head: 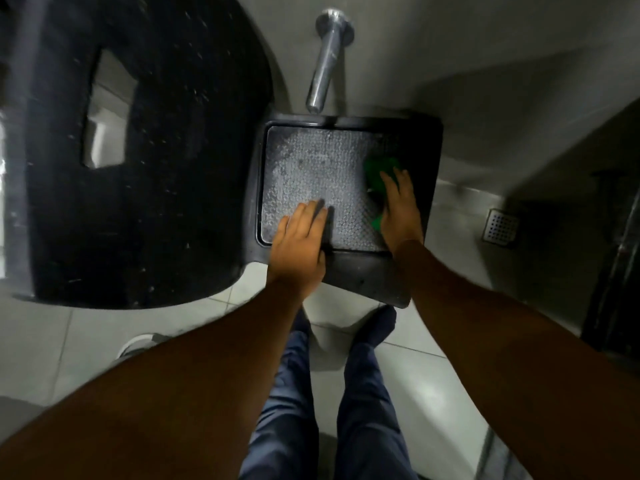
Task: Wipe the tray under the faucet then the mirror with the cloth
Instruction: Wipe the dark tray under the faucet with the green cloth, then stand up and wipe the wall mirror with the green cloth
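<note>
Your tray (429, 161) sits directly under the faucet (325, 60), dark-rimmed, with a textured grey mat inside; it looks stiff and probably slick if wet. Your left hand (299, 242) lies flat on the near edge, fingers extended, steadying it. Your right hand (401, 206) presses the green cloth (375, 174) against the mat's right side, fingers spread over it. The cloth looks soft and limp, so keep it bunched under your palm.
</note>
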A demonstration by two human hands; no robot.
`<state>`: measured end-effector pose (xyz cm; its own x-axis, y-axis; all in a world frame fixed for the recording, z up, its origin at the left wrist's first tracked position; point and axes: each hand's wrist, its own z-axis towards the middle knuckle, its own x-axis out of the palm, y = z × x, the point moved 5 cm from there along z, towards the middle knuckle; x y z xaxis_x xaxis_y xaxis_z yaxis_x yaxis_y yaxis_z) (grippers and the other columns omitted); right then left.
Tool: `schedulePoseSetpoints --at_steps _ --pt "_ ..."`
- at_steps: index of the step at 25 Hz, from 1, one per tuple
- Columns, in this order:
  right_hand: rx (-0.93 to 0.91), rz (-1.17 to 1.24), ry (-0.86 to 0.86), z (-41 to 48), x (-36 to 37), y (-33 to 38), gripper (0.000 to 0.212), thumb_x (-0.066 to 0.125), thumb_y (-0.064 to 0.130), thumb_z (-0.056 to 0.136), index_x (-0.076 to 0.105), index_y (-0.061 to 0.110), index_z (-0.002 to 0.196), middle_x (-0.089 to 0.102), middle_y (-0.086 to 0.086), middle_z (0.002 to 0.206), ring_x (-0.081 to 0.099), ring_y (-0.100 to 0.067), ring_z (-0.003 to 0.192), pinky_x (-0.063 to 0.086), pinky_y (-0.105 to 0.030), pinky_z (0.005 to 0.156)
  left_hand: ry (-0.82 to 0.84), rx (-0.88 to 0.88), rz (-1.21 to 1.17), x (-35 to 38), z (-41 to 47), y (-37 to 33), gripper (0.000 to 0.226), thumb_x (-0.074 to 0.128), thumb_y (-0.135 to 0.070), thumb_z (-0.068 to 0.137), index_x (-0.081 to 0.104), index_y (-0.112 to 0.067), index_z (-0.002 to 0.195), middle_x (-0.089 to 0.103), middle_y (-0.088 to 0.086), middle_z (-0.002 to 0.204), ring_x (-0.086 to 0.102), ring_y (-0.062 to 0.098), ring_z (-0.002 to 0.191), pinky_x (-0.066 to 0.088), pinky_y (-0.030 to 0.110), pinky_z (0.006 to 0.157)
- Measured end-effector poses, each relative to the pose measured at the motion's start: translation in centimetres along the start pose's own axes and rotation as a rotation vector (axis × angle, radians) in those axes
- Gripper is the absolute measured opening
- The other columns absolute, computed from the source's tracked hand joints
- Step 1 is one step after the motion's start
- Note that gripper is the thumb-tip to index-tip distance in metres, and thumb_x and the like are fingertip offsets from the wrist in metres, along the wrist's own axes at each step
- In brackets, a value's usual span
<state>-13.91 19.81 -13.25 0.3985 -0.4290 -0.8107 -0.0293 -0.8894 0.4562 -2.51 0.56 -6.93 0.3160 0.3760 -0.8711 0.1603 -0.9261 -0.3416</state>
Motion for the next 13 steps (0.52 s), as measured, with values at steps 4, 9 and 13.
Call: schedulePoseSetpoints --at_steps 4,9,13 --pt "-0.01 0.185 -0.064 -3.3 -6.9 4.2 0.067 0.046 -0.01 0.103 0.039 0.011 0.166 0.022 -0.016 0.18 0.014 -0.033 0.171 0.019 -0.05 0.141 0.012 0.057 0.05 -6.9 0.0 -3.6 0.094 0.064 -0.016 0.1 0.016 -0.018 0.181 0.007 0.006 0.189 0.002 0.026 0.175 -0.009 0.041 0.137" --pt "-0.15 0.305 -0.417 -8.2 -23.2 13.6 0.059 0.041 0.019 0.105 0.044 -0.001 0.16 0.037 -0.026 0.171 0.025 -0.036 0.163 0.022 -0.059 0.137 -0.162 0.222 0.112 -23.4 0.5 -12.4 0.093 0.057 -0.018 0.098 0.016 -0.017 0.181 0.004 0.005 0.189 0.0 0.023 0.175 -0.002 0.041 0.141" --pt "-0.254 0.451 -0.761 -12.0 -39.0 20.0 0.052 0.042 0.012 0.109 0.046 0.008 0.16 0.038 -0.011 0.173 0.029 -0.034 0.166 0.017 -0.029 0.14 -0.514 0.452 0.176 -40.5 -0.9 -21.6 0.095 0.066 -0.013 0.085 0.037 -0.012 0.175 0.024 0.009 0.186 0.019 0.027 0.173 0.015 0.047 0.141"
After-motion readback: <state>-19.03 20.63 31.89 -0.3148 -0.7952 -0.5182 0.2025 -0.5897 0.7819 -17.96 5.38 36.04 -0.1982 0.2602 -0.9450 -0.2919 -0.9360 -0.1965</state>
